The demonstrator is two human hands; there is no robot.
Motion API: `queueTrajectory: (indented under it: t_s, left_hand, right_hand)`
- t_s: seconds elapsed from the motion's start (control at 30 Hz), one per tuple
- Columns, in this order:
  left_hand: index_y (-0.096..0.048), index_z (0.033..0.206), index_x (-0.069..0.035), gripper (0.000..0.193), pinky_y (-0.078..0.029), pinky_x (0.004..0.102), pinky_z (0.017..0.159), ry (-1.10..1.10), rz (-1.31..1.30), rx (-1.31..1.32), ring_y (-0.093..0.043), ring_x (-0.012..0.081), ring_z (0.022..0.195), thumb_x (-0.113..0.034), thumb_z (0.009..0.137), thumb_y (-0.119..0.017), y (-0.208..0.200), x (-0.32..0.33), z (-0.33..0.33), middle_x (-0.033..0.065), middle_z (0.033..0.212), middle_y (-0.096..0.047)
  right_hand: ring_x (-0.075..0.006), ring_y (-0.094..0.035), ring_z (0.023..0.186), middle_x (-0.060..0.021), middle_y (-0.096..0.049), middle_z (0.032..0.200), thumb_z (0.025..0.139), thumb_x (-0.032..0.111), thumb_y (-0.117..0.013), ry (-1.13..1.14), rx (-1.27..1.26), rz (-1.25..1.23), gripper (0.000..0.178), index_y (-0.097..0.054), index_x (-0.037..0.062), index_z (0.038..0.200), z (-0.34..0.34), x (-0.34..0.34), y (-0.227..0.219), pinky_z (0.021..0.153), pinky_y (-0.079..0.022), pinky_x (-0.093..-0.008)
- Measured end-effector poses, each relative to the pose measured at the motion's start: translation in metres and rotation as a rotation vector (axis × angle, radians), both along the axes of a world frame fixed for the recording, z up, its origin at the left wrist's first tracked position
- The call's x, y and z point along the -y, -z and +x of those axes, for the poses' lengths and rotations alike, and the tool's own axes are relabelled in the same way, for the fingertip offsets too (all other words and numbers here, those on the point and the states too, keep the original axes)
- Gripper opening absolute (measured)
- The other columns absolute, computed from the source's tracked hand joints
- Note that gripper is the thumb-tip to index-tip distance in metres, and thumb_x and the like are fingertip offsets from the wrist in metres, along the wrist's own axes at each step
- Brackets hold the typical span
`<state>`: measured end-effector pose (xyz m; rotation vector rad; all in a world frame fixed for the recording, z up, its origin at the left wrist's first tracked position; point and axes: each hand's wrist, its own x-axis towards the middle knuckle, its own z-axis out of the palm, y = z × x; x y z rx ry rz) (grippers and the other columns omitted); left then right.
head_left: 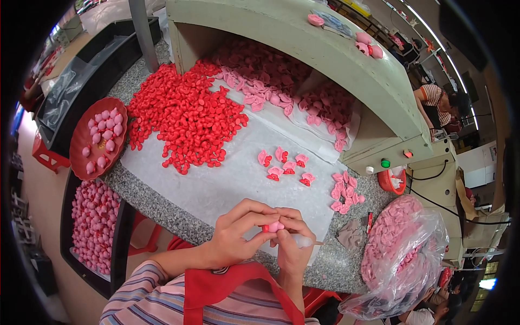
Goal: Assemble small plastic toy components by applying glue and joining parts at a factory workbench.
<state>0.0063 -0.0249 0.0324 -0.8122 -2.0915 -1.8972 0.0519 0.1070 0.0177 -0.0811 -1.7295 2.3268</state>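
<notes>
My left hand (235,230) pinches a small pink and red toy piece (275,227) between thumb and fingers, just above the table's near edge. Against the same piece, the fingers of my right hand (292,254) are closed. A small translucent bottle (303,240) with a thin, needle-like tip is tucked in my right hand. Beyond my hands, several joined pink and red pieces (288,167) lie on a white sheet (216,187). A big heap of small red parts (187,114) spreads over the sheet's far left, and a cluster of pink parts (345,193) lies to the right.
A grey-green hooded machine (303,40) holds more pink parts. At left are a red dish (81,125) of pink balls and a black crate (67,233) of pink and red pieces. A clear bag (403,260) of pink parts and a red marker (369,222) are at right.
</notes>
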Motion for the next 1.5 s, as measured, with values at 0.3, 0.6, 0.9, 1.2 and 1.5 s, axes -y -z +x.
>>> queueTrajectory:
  t_s: [0.3,0.6,0.9,1.2,1.5]
  left_hand:
    - [-0.064,0.086,-0.003,0.026,-0.049,0.0263,0.063,-0.05,-0.015,-0.051,-0.06,0.0199,0.076,0.0,0.061,-0.072,-0.0031,-0.0008,0.0,0.0121,0.089,-0.059]
    - [-0.063,0.085,-0.002,0.026,-0.049,0.0259,0.061,-0.056,-0.019,-0.069,-0.06,0.0197,0.075,0.001,0.061,-0.072,-0.0014,-0.0029,0.0007,0.0123,0.088,-0.059]
    - [-0.063,0.084,-0.002,0.026,-0.049,0.0255,0.06,-0.059,-0.011,-0.074,-0.06,0.0195,0.073,0.001,0.06,-0.072,0.0001,-0.0051,0.003,0.0122,0.087,-0.06]
    - [-0.063,0.085,-0.001,0.028,-0.049,0.0256,0.06,-0.068,-0.018,-0.078,-0.06,0.0199,0.073,0.002,0.059,-0.072,0.0005,-0.0046,0.0046,0.0125,0.086,-0.06]
    - [-0.063,0.084,-0.001,0.027,-0.05,0.0258,0.061,-0.06,-0.009,-0.071,-0.06,0.0201,0.074,0.003,0.059,-0.072,0.0043,-0.0058,0.0035,0.0125,0.086,-0.06]
  right_hand:
    - [-0.0171,-0.056,0.071,-0.0185,-0.052,0.103,0.077,0.004,-0.058,0.014,-0.064,-0.006,0.016,-0.059,-0.0004,0.092,-0.0033,0.0014,0.0056,0.046,-0.045,-0.0208]
    - [-0.0169,-0.056,0.071,-0.0179,-0.053,0.102,0.078,0.005,-0.059,0.04,-0.06,-0.023,0.016,-0.059,-0.0006,0.092,-0.0016,0.0028,0.0045,0.046,-0.045,-0.0209]
    - [-0.0168,-0.055,0.069,-0.0181,-0.053,0.101,0.077,0.006,-0.059,0.042,-0.066,0.018,0.015,-0.059,-0.0012,0.091,0.0004,-0.0004,0.0034,0.045,-0.044,-0.0209]
    - [-0.0154,-0.055,0.067,-0.0171,-0.054,0.099,0.078,0.006,-0.06,0.079,-0.072,0.032,0.014,-0.059,-0.0003,0.09,0.0023,0.0034,0.0071,0.045,-0.043,-0.0202]
    - [-0.0148,-0.055,0.067,-0.0162,-0.054,0.099,0.077,0.007,-0.061,0.108,-0.068,0.036,0.015,-0.059,-0.0004,0.09,0.0021,0.0054,0.0067,0.045,-0.043,-0.0195]
